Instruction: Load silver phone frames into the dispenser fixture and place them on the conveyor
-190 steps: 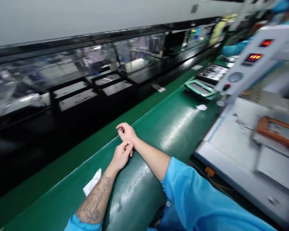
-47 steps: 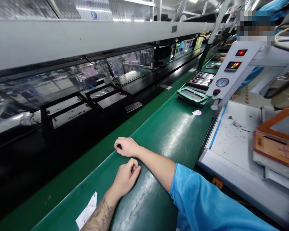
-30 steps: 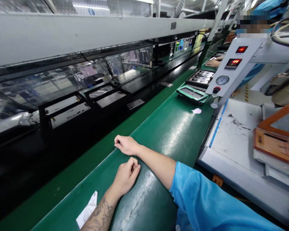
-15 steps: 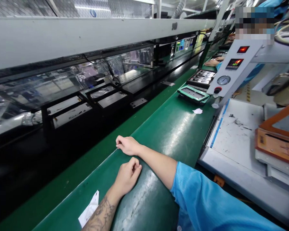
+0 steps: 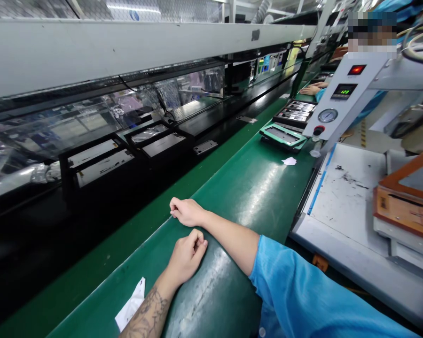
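My left hand (image 5: 187, 256) rests on the green work surface (image 5: 254, 197), its fingers curled in and nothing visible in them. Just beyond it, at the edge of that surface, lies my right hand (image 5: 186, 212), also loosely closed with nothing showing in it. The two hands are close together but apart. A crumpled white paper scrap (image 5: 130, 307) lies beside my left forearm.
Black trays with flat panels (image 5: 104, 166) sit on the dark line at left, near a small metal plate (image 5: 205, 147). Farther along are a green frame fixture (image 5: 284, 136) and a co-worker's hands (image 5: 312, 89). A machine with a gauge (image 5: 327, 116) and an orange fixture (image 5: 409, 206) stand at right.
My hands have stayed in place. The small metal plates on the dark line have shifted slightly away to the right. The machine's display has lost its red digits and shows green ones.
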A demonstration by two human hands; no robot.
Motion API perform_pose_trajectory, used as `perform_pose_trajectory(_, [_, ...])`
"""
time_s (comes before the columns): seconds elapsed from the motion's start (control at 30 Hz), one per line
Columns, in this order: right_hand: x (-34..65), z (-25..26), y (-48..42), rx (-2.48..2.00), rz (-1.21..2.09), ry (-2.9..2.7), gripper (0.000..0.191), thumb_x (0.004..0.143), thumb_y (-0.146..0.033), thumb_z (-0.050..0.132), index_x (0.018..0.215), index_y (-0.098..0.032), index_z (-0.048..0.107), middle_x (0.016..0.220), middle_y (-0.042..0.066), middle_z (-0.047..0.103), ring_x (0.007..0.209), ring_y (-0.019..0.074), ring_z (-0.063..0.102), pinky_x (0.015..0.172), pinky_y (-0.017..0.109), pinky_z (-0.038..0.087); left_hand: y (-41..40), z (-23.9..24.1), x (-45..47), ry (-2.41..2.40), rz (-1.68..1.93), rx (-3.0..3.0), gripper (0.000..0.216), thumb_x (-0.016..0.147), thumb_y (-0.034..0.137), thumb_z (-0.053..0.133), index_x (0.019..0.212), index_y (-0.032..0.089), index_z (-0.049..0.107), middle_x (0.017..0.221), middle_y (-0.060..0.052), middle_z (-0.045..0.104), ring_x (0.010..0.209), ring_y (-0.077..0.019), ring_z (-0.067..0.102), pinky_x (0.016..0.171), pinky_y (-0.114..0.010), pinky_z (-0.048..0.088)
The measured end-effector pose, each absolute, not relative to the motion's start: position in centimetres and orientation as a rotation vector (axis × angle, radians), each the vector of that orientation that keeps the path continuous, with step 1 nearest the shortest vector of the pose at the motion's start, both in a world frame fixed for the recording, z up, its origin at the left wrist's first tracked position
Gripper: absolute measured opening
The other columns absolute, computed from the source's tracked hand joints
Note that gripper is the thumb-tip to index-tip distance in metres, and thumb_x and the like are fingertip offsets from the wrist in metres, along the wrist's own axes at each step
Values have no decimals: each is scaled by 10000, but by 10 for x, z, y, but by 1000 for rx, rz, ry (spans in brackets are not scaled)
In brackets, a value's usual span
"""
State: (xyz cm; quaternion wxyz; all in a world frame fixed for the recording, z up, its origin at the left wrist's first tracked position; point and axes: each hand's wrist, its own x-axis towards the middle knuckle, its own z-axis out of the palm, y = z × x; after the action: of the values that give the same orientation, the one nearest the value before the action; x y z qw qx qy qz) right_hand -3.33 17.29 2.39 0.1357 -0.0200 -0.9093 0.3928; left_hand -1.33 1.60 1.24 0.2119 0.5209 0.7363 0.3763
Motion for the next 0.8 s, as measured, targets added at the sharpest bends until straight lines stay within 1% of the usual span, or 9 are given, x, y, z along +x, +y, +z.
perform_pose_trajectory(0.37, [-32, 25, 174, -47, 1139, -2648, 108, 983, -172, 573, 957, -233, 488, 759, -67, 659, 686, 126, 572, 663, 246, 319, 15, 12, -14, 2051, 1025, 1441, 210, 987, 379, 464, 840, 228, 471, 646, 49, 506, 569, -134, 451, 595, -275, 320])
perform_pose_trajectory(0.8, [-31, 27, 173, -65, 1125, -2661, 118, 979, -170, 558, 945, -234, 465, 756, -66, 645, 671, 123, 555, 642, 248, 297, 16, 12, -14, 2049, 1027, 1443, 200, 987, 372, 465, 845, 231, 470, 647, 56, 499, 564, -128, 441, 591, -272, 317])
